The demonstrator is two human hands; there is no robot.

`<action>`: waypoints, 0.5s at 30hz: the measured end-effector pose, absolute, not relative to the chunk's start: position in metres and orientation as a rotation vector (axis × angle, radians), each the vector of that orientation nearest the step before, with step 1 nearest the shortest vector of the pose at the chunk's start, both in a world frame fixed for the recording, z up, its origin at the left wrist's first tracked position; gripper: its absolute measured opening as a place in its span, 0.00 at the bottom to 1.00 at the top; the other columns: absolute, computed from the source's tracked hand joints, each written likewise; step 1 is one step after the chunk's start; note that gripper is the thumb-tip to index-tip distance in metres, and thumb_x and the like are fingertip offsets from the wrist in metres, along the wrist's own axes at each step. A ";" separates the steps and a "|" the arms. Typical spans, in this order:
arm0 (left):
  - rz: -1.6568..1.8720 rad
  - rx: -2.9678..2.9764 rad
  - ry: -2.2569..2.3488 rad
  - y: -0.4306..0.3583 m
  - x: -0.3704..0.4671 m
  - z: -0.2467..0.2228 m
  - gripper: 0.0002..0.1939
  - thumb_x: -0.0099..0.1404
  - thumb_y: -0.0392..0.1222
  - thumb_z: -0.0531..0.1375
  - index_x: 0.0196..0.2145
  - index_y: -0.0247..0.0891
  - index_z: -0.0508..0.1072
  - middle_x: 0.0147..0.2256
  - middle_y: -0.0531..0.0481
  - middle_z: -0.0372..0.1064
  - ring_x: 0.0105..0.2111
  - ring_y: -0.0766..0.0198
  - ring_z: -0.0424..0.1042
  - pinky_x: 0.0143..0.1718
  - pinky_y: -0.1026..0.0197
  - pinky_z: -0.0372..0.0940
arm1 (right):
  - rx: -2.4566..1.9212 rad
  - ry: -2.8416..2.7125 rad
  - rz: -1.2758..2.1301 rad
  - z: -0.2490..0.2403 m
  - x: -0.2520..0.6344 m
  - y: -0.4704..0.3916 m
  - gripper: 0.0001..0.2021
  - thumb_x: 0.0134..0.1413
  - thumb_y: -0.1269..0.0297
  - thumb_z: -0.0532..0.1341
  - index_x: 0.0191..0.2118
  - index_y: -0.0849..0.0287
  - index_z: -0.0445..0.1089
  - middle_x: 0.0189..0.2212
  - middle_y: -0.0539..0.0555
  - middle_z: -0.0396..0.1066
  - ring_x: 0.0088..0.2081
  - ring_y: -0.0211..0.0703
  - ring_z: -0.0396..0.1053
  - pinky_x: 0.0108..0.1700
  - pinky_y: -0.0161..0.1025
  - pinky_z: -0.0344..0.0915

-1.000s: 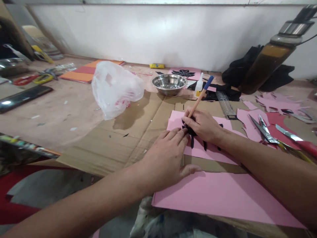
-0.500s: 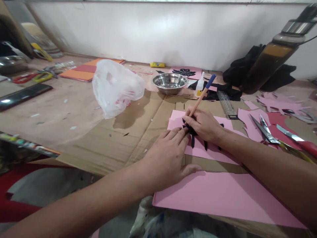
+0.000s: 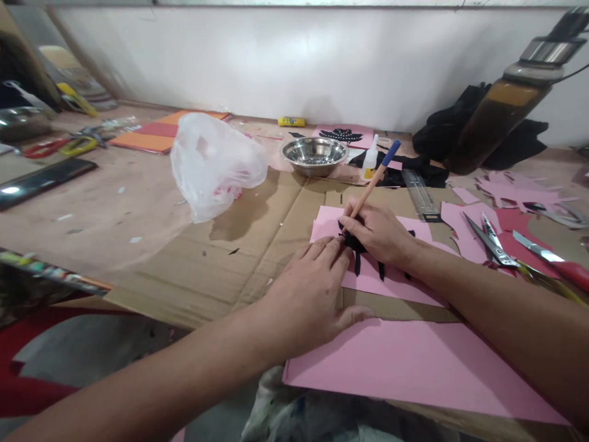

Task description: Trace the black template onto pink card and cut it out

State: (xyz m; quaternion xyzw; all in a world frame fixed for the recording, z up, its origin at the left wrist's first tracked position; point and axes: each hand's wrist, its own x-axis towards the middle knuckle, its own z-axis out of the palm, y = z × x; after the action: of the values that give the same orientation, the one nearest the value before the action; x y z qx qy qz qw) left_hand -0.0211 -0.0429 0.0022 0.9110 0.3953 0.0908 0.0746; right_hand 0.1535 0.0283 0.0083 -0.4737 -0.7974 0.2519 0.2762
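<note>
Vs the frame 0.5 s ago: almost no change. Pencil top sits at nearly the same spot, both hands are in the same place, view shifted only a touch.

Far left: scissors w/ red and yellow handles [image 3: 59,146] on the table [image 3: 92,209], a dark flat strip [image 3: 43,182] nearer the edge. Then orange and red sheets [image 3: 156,132], a white plastic bag [image 3: 214,162], and flattened cardboard [image 3: 239,245] under the work area.

Left hand [image 3: 306,294] lies flat, palm down, fingers together and stretched fwd, thumb out to the right on the cardboard just above the big pink sheet [image 3: 414,362]. Its fingertips [image 3: 334,245] press on the black paper cutout [image 3: 356,248] at its left end. It holds nothing, just pins.

The cutout lies on a smaller pink sheet [image 3: 391,279], between the two hands; thin black strips stick out below the right hand.

Right hand [image 3: 380,233] is closed around a pencil [image 3: 370,184], wooden shaft w/ blue top, tilted up and to the right. Tip meets the cutout just right of the left fingertips; exact contact pt is hidden by the fingers.

Behind: steel bowl [image 3: 315,153], small glue bottle [image 3: 369,158], metal ruler [image 3: 418,193]. Right: pink scraps [image 3: 515,190], scissors [image 3: 490,239], a red-handled blade [image 3: 552,258], tall brown bottle [image 3: 501,116] leaning by black cloth [image 3: 442,132].
</note>
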 end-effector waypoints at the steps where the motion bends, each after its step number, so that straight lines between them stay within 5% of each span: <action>1: 0.271 2.743 1.188 -0.043 -0.021 0.002 0.42 0.63 0.66 0.58 0.61 0.27 0.64 0.63 0.30 0.61 0.64 0.40 0.57 0.64 0.40 0.55 | -1.270 -2.140 0.674 0.008 0.153 0.028 0.07 0.60 0.66 0.53 0.30 0.57 0.61 0.27 0.49 0.67 0.31 0.40 0.62 0.36 0.38 0.56; 15: 0.256 2.740 1.188 -0.042 -0.020 0.004 0.40 0.63 0.66 0.57 0.60 0.28 0.65 0.61 0.30 0.63 0.63 0.39 0.59 0.63 0.40 0.57 | -1.277 -2.131 0.668 0.008 0.153 0.028 0.07 0.59 0.65 0.54 0.30 0.57 0.62 0.27 0.49 0.67 0.30 0.40 0.63 0.35 0.38 0.56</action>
State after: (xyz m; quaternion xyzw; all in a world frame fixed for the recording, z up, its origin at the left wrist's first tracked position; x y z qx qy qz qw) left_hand -0.0197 -0.0420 0.0039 0.9117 0.3955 0.0852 0.0721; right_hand 0.1530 0.0284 0.0075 -0.4763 -0.7950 0.2493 0.2809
